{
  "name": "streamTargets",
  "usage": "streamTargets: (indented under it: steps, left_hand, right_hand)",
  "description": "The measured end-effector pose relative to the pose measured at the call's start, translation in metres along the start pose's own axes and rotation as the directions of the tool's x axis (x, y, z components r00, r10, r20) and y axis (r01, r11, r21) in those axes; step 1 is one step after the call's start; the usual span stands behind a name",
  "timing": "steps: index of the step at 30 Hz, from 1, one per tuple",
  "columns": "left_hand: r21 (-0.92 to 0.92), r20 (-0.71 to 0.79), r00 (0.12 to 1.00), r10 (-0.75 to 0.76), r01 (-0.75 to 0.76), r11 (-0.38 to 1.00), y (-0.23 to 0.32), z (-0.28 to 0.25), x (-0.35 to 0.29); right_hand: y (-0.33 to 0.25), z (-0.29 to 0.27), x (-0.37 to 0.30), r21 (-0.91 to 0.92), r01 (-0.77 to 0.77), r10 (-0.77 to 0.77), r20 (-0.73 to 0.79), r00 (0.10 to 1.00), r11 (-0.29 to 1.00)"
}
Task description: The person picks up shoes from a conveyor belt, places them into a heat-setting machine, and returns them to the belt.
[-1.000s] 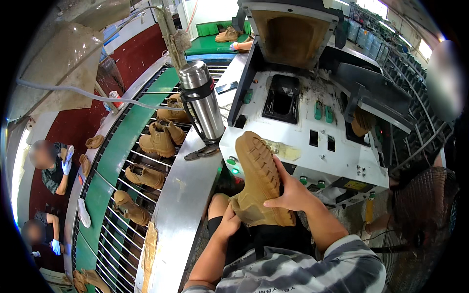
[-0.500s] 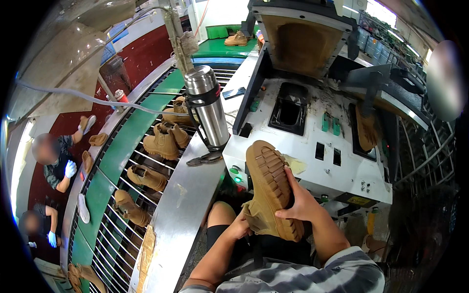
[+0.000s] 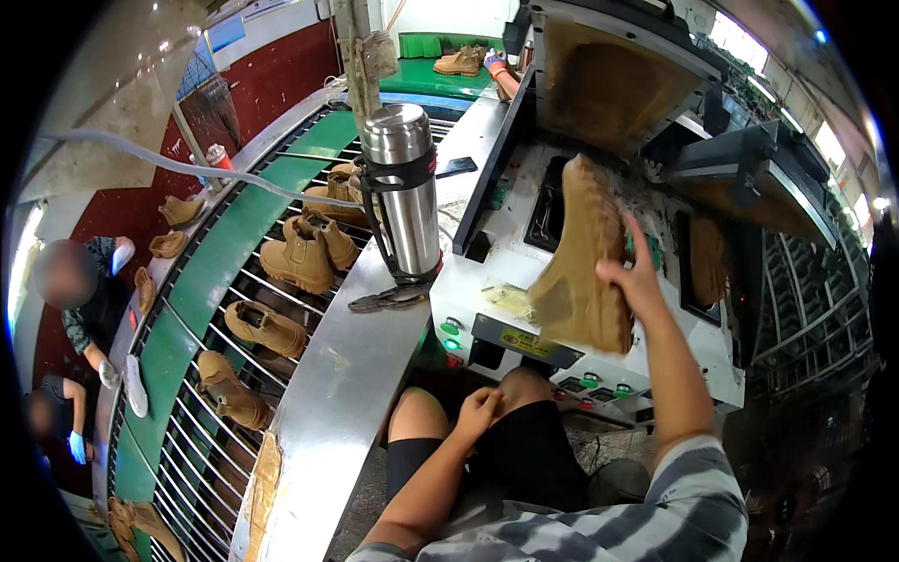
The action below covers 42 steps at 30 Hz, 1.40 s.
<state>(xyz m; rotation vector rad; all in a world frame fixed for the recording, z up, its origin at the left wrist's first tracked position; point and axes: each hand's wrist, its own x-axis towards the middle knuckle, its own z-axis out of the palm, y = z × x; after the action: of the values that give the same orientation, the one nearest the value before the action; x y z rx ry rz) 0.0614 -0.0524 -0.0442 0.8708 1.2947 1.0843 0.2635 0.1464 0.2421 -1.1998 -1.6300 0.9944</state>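
Head view, left to right: along the green conveyor's (image 3: 201, 281) wire rack lie tan suede ankle boots (image 3: 298, 258). A tall steel vacuum flask (image 3: 405, 192) stands at the near corner of the metal ledge (image 3: 346, 393). Our left hand (image 3: 479, 409) rests loosely curled on our knee, holding nothing. Our right hand (image 3: 635, 276) clasps 1 tan boot with a lugged sole (image 3: 582, 262), raised sole-up over the white press machine's (image 3: 581, 318) front edge. We judge the boot is being carried towards the dark recess; seating it needs careful alignment. Other workers sit far left.
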Motion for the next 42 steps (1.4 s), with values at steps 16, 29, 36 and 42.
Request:
streamTargets:
  steps: [16,29,36,42]
  left_hand:
    - [-0.284,-0.126,0.959,-0.253,0.210,0.935,-0.018,-0.022,0.051]
    - [-0.248,-0.173,0.946,-0.273,0.227,0.942,-0.022,-0.019,0.048]
    - [-0.200,-0.219,0.944,-0.248,0.205,0.958,-0.035,-0.017,0.043]
    - [-0.154,-0.267,0.937,-0.223,0.187,0.970,-0.047,-0.021,0.045]
  right_hand:
    - [0.059,0.030,0.241,-0.371,-0.593,0.551,-0.223,0.804,0.715]
    - [0.055,0.071,0.150,-0.870,-0.169,0.180,-0.095,0.979,0.462]
    - [0.041,0.073,0.133,-0.889,-0.213,0.180,-0.150,0.972,0.406]
    - [0.024,0.069,0.144,-0.931,-0.067,0.199,0.007,0.980,0.360]
